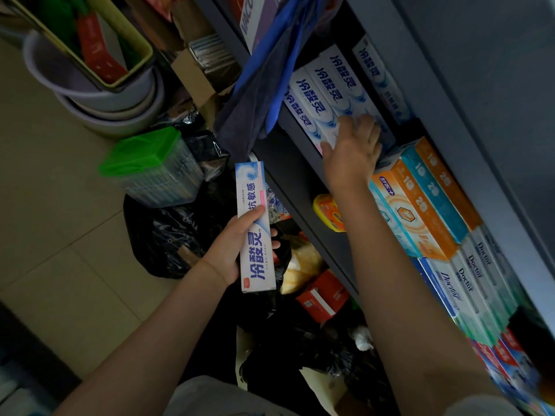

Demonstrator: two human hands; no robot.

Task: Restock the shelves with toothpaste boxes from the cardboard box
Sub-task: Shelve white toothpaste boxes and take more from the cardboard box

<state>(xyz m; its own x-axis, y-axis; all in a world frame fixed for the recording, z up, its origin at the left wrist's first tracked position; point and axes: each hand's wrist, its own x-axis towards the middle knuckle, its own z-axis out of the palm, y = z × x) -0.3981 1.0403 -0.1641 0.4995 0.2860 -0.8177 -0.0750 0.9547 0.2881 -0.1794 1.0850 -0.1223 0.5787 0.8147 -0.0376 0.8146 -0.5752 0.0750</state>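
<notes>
The person's left hand (237,250) is nearest, out in front of the dark shelf edge (303,187), and it grips a white toothpaste box (255,229) with blue lettering. The thumb lies across the box face and the fingertips curl round its far side; the box stands roughly on end, one short end pointing up toward the shelf edge.

Below and beside that hand, on the floor short of the shelf edge, lie black plastic bags (168,235), a red and white carton (322,295) and a yellowish packet (303,265). A green-lidded clear container (150,166) sits on the bags.

Farther in, the right hand (353,148) reaches past the shelf edge onto the shelf. Its fingers are spread and fairly straight, laid against the near ends of a row of white toothpaste boxes (327,94) of the same brand, which lie side by side with their lettering facing out. The hand presses or touches them rather than curling round any one.

Along the shelf edge from there, toward the person, stand orange and teal boxes (429,199), then white boxes marked Doctor (477,277).

Beyond the row, a blue cloth (270,70) hangs over the shelf edge. Farthest out on the floor is a stack of grey basins (108,100).
</notes>
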